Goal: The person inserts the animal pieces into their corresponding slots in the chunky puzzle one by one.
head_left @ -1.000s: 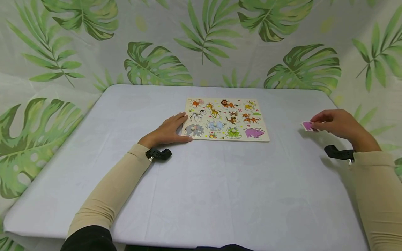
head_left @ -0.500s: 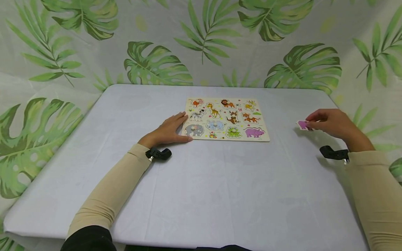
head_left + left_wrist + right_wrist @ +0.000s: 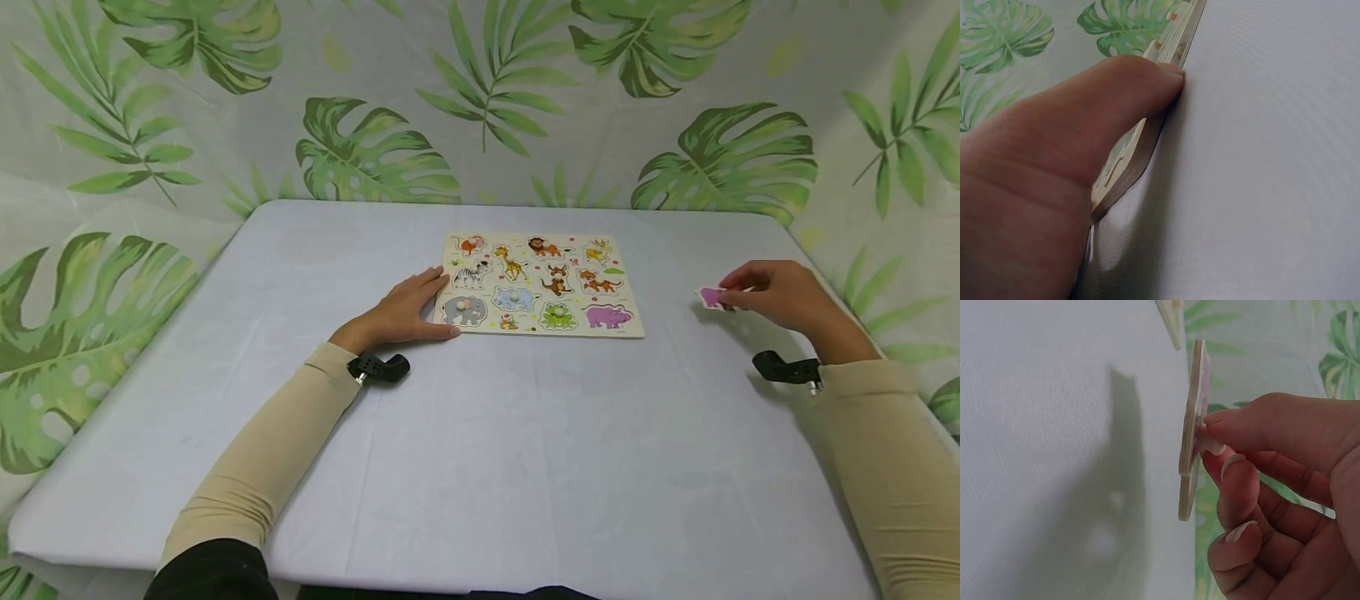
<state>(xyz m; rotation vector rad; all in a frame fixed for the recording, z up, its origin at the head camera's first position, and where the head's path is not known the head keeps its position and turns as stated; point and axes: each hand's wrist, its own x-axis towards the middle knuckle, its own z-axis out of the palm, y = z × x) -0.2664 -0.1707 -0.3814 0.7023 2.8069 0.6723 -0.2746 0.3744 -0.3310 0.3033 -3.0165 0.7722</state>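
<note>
A wooden animal puzzle board (image 3: 628, 292) lies toward the far side of the table. My left hand (image 3: 397, 312) is at its left side, fingers extended along that edge. In the left wrist view the thumb (image 3: 1141, 84) presses against the board's near edge (image 3: 1141, 150). Off to the right, my right hand (image 3: 780, 296) pinches a purple puzzle piece (image 3: 710, 298) between thumb and fingers. The right wrist view has the thin wooden piece (image 3: 1191, 419) edge-on, gripped by its small pale knob (image 3: 1212, 442), with a gap between it and the tablecloth and its shadow beneath.
A white cloth (image 3: 525, 458) covers the table. Behind it hangs a leaf-patterned curtain (image 3: 480, 175). Several animal pictures show on the board, with a purple hippo (image 3: 607, 317) at its near right corner and knobs on some others. Both wrists wear black camera mounts (image 3: 786, 367).
My right hand has moved left toward the board, carrying the purple puzzle piece. The left hand and the board have stayed where they were.
</note>
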